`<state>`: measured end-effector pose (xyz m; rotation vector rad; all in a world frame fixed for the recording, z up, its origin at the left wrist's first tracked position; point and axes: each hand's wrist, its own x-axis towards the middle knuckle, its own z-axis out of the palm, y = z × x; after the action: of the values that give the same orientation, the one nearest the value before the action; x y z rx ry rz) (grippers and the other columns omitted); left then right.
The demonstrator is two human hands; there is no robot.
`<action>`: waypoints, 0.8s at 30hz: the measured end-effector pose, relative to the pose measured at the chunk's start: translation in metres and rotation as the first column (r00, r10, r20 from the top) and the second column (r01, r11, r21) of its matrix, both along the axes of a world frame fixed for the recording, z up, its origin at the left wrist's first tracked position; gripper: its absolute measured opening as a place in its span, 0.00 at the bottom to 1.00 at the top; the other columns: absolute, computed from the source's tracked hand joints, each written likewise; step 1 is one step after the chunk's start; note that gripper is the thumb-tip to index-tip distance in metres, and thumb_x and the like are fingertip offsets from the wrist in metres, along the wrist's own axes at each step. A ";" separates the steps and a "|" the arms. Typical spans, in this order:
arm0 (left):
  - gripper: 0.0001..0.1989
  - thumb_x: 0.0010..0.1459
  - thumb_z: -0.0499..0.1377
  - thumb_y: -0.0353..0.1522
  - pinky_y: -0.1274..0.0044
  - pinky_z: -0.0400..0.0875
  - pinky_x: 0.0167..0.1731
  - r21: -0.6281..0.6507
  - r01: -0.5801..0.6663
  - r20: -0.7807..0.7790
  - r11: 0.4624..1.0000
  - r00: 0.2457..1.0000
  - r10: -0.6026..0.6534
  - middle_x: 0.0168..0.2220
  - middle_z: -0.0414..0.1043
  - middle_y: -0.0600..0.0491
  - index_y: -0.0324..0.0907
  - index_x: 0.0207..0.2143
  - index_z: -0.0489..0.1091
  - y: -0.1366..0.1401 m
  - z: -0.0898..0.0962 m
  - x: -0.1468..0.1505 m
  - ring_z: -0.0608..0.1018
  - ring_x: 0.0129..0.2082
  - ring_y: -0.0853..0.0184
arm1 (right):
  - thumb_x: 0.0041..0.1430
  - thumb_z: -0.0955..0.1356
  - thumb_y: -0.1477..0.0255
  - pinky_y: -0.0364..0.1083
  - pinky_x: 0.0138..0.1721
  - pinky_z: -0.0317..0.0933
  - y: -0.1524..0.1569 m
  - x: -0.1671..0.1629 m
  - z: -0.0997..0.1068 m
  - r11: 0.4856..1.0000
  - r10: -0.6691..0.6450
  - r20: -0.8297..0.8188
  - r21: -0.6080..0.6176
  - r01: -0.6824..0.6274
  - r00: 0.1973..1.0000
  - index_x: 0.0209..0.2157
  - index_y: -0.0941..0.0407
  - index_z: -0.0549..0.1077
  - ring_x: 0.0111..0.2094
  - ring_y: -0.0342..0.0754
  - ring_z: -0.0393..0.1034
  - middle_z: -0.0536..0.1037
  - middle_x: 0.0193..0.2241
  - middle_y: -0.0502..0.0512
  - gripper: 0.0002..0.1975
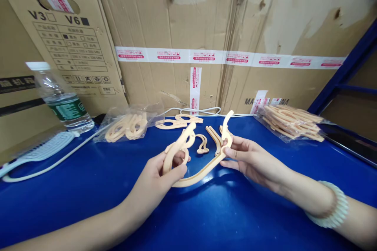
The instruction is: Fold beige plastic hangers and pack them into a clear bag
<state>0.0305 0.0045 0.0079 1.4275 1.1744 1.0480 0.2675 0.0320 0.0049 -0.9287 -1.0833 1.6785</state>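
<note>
Between my hands is a beige folding clothes hanger (198,178), lifted above the blue table. At its left end my left hand (165,174) is closed around upright curved, looped pieces. My right hand (249,157) pinches the other end, where a hook-like tip (227,121) points up; the long curved arm runs between the hands. Just behind, on the table, lie a small hook-shaped piece (203,150) and slim curved strips (215,139). Farther back rest flat looped beige pieces (171,124). My fingers partly hide the joints at both ends.
A clear bag of looped pieces (126,127) lies left, and a bag of curved pieces (291,121) lies right. A water bottle (66,104), pale blue hairbrush (44,149) and white cable (55,169) are at the left. Taped cardboard (165,82) stands behind the blue table (206,219).
</note>
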 end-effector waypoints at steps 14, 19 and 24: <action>0.23 0.52 0.61 0.46 0.74 0.67 0.34 -0.217 0.649 0.347 0.729 0.750 -0.563 0.44 0.72 0.45 0.37 0.43 0.69 -0.001 0.002 -0.005 0.77 0.33 0.62 | 0.49 0.76 0.69 0.43 0.33 0.71 -0.016 -0.014 -0.003 0.953 0.129 0.129 0.258 -0.158 0.983 0.28 0.56 0.65 0.28 0.41 0.75 0.75 0.29 0.47 0.16; 0.25 0.55 0.56 0.52 0.78 0.64 0.25 -0.280 0.595 0.411 0.754 0.784 -0.466 0.39 0.73 0.47 0.39 0.39 0.68 -0.002 0.004 -0.001 0.73 0.25 0.68 | 0.50 0.76 0.69 0.42 0.32 0.69 -0.017 -0.013 -0.004 0.886 0.052 0.239 0.437 -0.155 0.970 0.26 0.57 0.67 0.28 0.41 0.72 0.74 0.27 0.48 0.14; 0.16 0.56 0.61 0.43 0.82 0.60 0.24 -0.285 0.444 0.062 0.850 0.893 -0.446 0.31 0.69 0.55 0.41 0.39 0.71 -0.006 -0.003 0.002 0.67 0.24 0.72 | 0.56 0.73 0.70 0.43 0.32 0.67 -0.024 -0.015 -0.002 0.742 -0.051 0.438 0.618 -0.260 0.898 0.30 0.57 0.74 0.29 0.43 0.71 0.76 0.28 0.52 0.06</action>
<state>0.0325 -0.0011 0.0053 1.3745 0.8937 0.5188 0.2527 0.0081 0.0031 -0.7664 -1.9137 1.0199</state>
